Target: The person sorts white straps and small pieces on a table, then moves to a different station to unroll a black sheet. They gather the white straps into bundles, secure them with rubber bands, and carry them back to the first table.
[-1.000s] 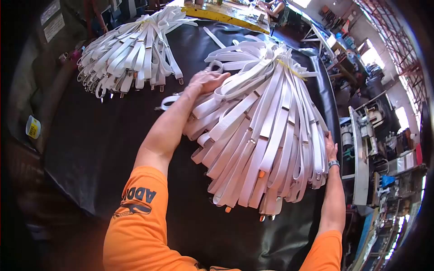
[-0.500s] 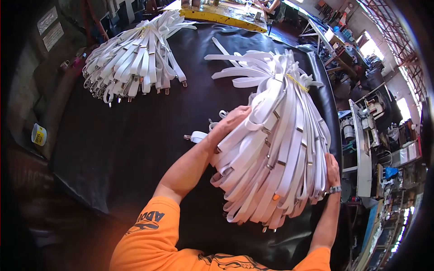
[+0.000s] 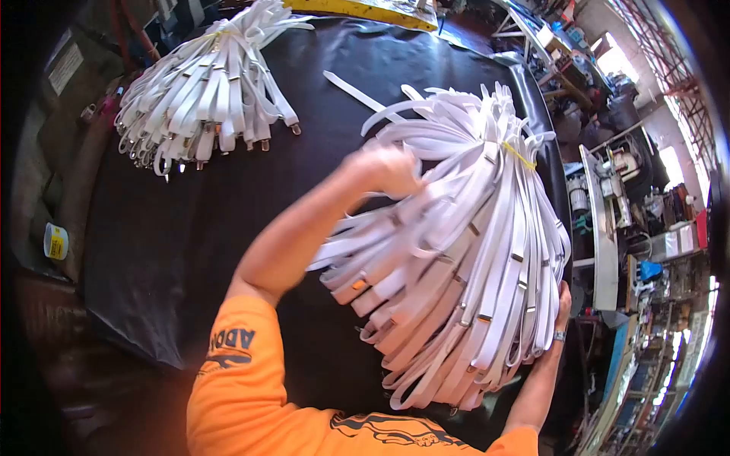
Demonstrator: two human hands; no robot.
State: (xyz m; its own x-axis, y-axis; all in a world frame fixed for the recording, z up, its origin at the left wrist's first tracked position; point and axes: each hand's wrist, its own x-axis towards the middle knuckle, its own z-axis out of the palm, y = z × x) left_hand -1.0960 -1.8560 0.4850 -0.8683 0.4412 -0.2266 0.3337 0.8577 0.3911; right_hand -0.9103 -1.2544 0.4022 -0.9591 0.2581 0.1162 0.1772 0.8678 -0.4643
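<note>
A large bundle of white straps (image 3: 494,220) with metal fittings lies on the black table cover (image 3: 220,258), bound near its top by a yellow tie (image 3: 518,156). My left hand (image 3: 388,169), smeared by motion, is at the bundle's upper left side; its fingers cannot be made out. Along the right edge of the bundle is my right hand (image 3: 563,304), mostly hidden behind the straps, with a metal band on its wrist. Farther off at the upper left rests a second tied bundle of white straps (image 3: 217,91).
A yellow-edged table (image 3: 372,11) stands beyond the far edge. On the left is a white tub with a yellow label (image 3: 55,241). Benches with machines (image 3: 601,220) and crowded shelves line the right side.
My left hand has moved up and left from the bundle's side. The straps on the left have spread outward, and my right hand sits slightly lower. The whole view has shifted a little.
</note>
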